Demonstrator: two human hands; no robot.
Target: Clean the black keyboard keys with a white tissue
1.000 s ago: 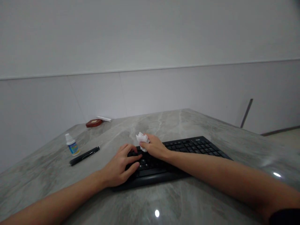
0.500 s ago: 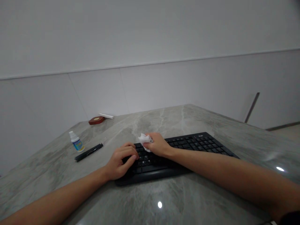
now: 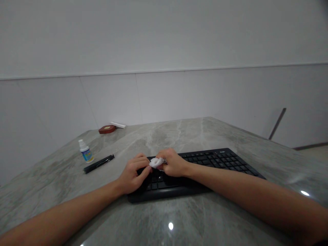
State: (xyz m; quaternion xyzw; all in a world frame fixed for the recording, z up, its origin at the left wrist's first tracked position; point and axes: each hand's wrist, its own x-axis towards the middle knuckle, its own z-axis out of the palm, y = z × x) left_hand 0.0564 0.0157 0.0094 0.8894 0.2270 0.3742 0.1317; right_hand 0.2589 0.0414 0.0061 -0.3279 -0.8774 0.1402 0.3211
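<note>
A black keyboard (image 3: 220, 159) lies at a slant on the marbled table, its left part beneath both hands. My right hand (image 3: 172, 163) is closed around a crumpled white tissue (image 3: 156, 163) above the left-hand keys. My left hand (image 3: 135, 172) rests over the keyboard's left end with bent fingers. Its thumb and fingertips meet the left edge of the tissue and look closed on it. The undersides of the fingers and the keys below them are hidden.
Left of the keyboard, a black pen-like object (image 3: 98, 163) lies on the table (image 3: 164, 138). A small white-capped spray bottle (image 3: 86, 151) stands behind it. Farther back are a reddish-brown case (image 3: 107, 129) and a thin white strip (image 3: 118, 125), near the wall (image 3: 179, 92).
My right hand has lowered slightly and curled more around the tissue, which looks more bunched. My left fingertips now meet it. The view has shifted a little.
</note>
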